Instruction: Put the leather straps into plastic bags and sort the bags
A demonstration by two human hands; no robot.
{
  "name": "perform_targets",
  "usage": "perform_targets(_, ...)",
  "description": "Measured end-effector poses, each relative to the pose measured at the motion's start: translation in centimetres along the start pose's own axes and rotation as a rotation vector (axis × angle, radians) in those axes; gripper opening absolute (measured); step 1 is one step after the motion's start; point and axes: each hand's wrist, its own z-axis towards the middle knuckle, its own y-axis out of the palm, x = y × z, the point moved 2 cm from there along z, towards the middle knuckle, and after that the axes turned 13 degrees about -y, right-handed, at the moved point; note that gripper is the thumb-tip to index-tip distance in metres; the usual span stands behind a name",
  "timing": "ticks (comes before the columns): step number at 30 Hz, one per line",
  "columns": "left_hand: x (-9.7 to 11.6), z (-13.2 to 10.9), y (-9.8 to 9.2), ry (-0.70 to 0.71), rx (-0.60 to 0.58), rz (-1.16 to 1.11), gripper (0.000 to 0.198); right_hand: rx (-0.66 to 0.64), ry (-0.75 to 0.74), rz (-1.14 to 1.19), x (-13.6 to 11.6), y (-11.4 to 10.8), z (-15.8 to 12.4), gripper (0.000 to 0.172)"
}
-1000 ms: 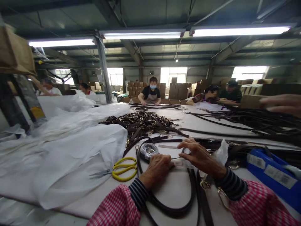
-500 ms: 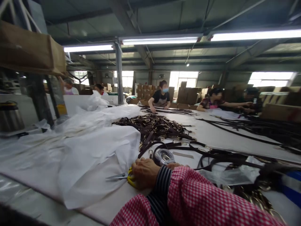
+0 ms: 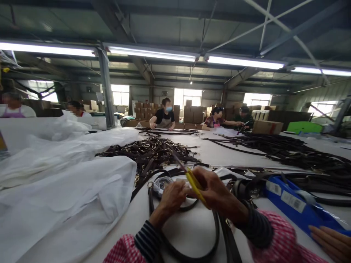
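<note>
— What takes up most of the view?

— A long white table [image 3: 241,155]. On its left lies a big heap of white cloth [image 3: 63,182]. In the middle sits a pile of dark straps with metal buckles [image 3: 149,153], and more long dark straps [image 3: 287,151] run along the right side. Other people sit at the far end, with stacked cardboard boxes [image 3: 192,113] behind them.

— And nearer the person?

— A blue box [image 3: 290,204] with white labels lies to the right, and someone else's fingertips [image 3: 329,239] show at the bottom right corner. A dark strap loop [image 3: 192,252] curves on the table under the person's wrists.

— What are the hands doing?

— The right hand [image 3: 216,195] is closed around yellow-handled scissors [image 3: 193,180]; the blades point up and away, toward the strap pile. The left hand [image 3: 172,197] is just beside it, fingers curled and closed on something small at the table; what it grips I cannot tell. Right behind the left hand lies a small clear plastic bundle [image 3: 161,182].

— Do the hands touch?

— They are close together, almost meeting at the scissor handles.
</note>
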Motion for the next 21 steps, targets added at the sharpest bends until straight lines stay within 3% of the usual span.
perform_targets(3, 1.0, 1.8, -1.1, -0.058, -0.107, -0.083, 0.032, -0.068, 0.190, 0.170, 2.1, -2.5, -5.2, 0.037)
perform_targets(6, 1.7, 3.3, -1.9, -0.101, -0.171, -0.172, 0.035, -0.142, 0.288, 0.312, 3.7, -2.4, -8.8, 0.045)
perform_targets(8, 1.9, 3.7, -2.2, -0.118, -0.192, -0.203, 0.033, -0.104, 0.357, 0.468, 4.2, -1.9, -9.9, 0.050)
perform_targets(11, 2.0, 4.0, -2.5, -0.126, -0.220, -0.235, 0.031, -0.006, 0.489, 0.599, 4.3, -1.4, -9.9, 0.058)
perform_targets(15, 2.6, 4.4, -3.3, -0.084, -0.244, -0.301, 0.038, 0.026, 0.628, 0.554, 4.0, -1.3, -8.4, 0.073)
perform_targets(18, 3.5, 4.5, -3.9, -0.010, -0.271, -0.366, 0.060, 0.024, 0.655, 0.568, 4.5, -0.9, -7.2, 0.077)
perform_targets(21, 4.1, 4.2, -4.1, 0.049, -0.325, -0.397, 0.063, 0.016, 0.619, 0.588, 5.2, -0.7, -6.3, 0.072)
